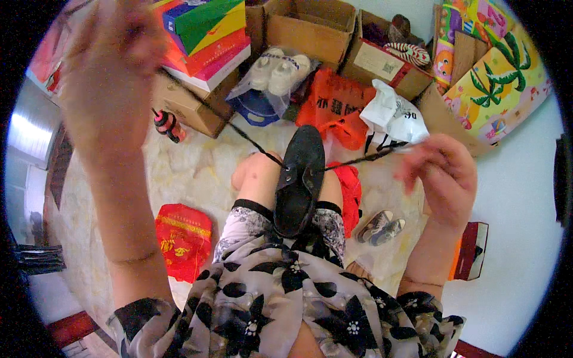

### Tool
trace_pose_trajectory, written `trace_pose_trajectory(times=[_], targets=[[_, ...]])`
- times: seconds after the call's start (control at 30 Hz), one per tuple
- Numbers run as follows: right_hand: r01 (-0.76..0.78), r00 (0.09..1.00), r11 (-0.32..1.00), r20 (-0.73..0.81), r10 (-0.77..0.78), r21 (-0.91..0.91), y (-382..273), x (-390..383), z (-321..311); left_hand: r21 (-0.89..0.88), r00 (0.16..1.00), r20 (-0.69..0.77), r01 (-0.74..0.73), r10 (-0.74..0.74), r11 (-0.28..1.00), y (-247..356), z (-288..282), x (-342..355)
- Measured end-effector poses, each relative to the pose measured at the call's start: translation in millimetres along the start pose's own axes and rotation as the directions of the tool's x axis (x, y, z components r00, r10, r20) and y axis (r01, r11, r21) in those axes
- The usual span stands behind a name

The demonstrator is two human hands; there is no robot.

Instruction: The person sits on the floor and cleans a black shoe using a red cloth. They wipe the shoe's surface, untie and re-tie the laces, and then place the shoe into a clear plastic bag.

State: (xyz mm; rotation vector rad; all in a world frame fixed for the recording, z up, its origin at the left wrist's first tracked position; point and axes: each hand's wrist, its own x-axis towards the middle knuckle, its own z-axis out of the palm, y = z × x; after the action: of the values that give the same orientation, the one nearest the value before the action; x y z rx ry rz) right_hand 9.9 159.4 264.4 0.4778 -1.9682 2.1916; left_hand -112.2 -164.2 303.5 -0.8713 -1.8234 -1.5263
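A black lace-up shoe rests on my lap between my thighs, its toe pointing away from me and its opening toward me. From its eyelets a black shoelace runs out to both sides, drawn taut. My left hand, raised high at the upper left and blurred, is closed on one lace end. At the right, my right hand pinches the other end between its fingers. The exact finger grip on the left is smeared.
Ahead stand cardboard boxes, stacked colourful shoeboxes, bagged white shoes, an orange bag and a white bag. A bottle, a red bag and a pair of shoes lie on the floor.
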Motion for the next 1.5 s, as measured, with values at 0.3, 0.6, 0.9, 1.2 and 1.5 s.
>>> trace_pose_trajectory(times=[0.3, 0.6, 0.9, 1.2, 1.5], targets=[[0.270, 0.963, 0.691, 0.175, -0.207, -0.670, -21, 60, 25, -0.484, 0.892, 0.430, 0.359, -0.140, 0.798, 42, 93, 8], [0.231, 0.970, 0.651, 0.115, -0.216, -0.724, 50, 51, -10, -0.384, 0.853, 0.423, 0.473, -0.304, 0.793, -18, 117, -28], [-0.073, 0.997, 0.971, 0.003, 0.076, -0.226, 22, 11, 18, 0.212, 0.467, 0.855, 0.083, -0.226, 0.974, -146, 194, -178], [0.547, 0.804, 0.831, -0.340, -0.488, 0.101, -33, -14, 0, 0.288, 0.460, 0.776, 0.350, -0.431, 0.891, -148, 196, -190], [-0.074, 0.996, 0.990, -0.064, 0.067, -0.121, 15, 29, 12, -0.282, 0.813, 0.422, 0.539, -0.402, 0.794, -65, 150, -63]])
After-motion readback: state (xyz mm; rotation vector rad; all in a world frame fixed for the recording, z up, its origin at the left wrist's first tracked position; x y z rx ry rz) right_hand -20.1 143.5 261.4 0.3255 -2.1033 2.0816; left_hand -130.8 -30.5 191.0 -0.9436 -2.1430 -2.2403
